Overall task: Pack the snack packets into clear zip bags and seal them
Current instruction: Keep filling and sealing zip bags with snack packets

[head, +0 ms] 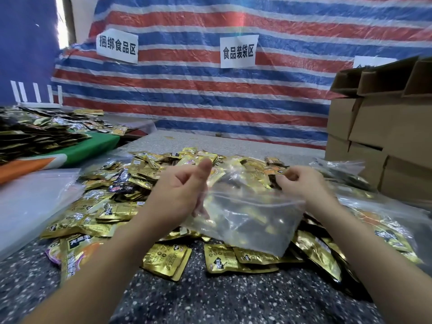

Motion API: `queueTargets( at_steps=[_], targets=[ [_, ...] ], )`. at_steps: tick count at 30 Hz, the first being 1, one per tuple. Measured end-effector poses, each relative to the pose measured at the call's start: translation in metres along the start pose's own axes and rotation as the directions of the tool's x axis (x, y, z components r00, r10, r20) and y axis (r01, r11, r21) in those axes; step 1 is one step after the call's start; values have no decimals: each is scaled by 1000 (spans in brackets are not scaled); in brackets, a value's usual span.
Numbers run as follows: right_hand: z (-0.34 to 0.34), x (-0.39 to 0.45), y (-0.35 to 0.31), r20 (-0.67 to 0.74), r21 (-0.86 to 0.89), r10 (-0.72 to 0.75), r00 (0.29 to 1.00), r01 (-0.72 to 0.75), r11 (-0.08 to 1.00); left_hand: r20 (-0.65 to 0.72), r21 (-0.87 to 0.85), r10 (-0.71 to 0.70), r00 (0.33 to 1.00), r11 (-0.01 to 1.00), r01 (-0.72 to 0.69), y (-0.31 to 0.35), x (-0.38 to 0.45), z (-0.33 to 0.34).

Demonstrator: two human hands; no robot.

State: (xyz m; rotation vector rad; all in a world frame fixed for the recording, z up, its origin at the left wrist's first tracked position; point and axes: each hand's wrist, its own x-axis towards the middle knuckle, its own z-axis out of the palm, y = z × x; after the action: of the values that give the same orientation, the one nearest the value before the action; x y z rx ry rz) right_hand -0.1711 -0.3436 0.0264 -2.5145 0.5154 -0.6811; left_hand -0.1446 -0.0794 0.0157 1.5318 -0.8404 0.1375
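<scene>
— Gold foil everywhere, is it? Where is the bag you are filling?

— Gold snack packets (163,259) lie heaped over the middle of the speckled bench (210,300). The clear zip bag (252,220) is held just above that heap, between my two hands. My left hand (180,192) has its fingers slipped inside the bag's mouth, thumb raised above it; that grip is spread, not clamped. Through the plastic the fingertips are only a blur.

— And the right?

— My right hand (301,183) pinches the bag's upper rim at its far right corner, fingers curled on the film. Whether a packet sits in that pinch too, I cannot tell.

— Anything in the bag yet?

— Dark and gold shapes show through it, but I cannot say which are inside and which lie under it.

— What else is around?

— A flat stack of clear bags (30,197) at the bench's left edge, cut off by the frame. More filled plastic bags (383,225) along the right edge, glare hiding their contents. Cardboard boxes (378,136) are stacked at the far right corner. A second heap of packets (35,134) lies on a green cloth (98,146) off to the far left. Behind hangs a striped tarp (198,94) with paper signs (238,51).
</scene>
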Motion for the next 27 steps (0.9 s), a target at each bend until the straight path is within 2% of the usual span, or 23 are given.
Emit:
queueTargets(
  at_steps=[3,6,8,11,15,19,21,23,25,27],
  targets=[
    [12,17,-12,179,-10,-44,983,46,999,100,-39,-121,988,991,126,1,-1,1],
    [30,30,-17,279,-202,-37,960,96,975,159,-74,-176,971,979,190,0,-1,2],
    [36,37,-19,307,-246,-1,952,81,966,211,-51,-174,962,981,189,-2,-1,3],
    [31,42,-20,345,-171,29,938,33,985,265,25,-167,950,986,166,-8,-2,5],
    [28,38,-17,395,37,29,918,-47,998,266,56,-128,955,992,117,-14,-3,8],
    [20,30,-16,320,213,74,944,-148,966,186,85,-110,976,992,95,-16,-1,8],
    [10,28,-13,220,431,146,965,-230,872,146,97,-99,984,992,86,-17,0,8],
    [-6,19,-14,228,689,198,953,-302,659,132,110,-80,988,992,66,-17,0,8],
    [-22,3,-20,304,829,130,944,-329,453,130,149,-51,990,988,31,-18,0,9],
    [-33,-15,-25,341,889,-4,940,-322,325,122,161,-31,992,987,11,-18,-1,11]
  ],
)
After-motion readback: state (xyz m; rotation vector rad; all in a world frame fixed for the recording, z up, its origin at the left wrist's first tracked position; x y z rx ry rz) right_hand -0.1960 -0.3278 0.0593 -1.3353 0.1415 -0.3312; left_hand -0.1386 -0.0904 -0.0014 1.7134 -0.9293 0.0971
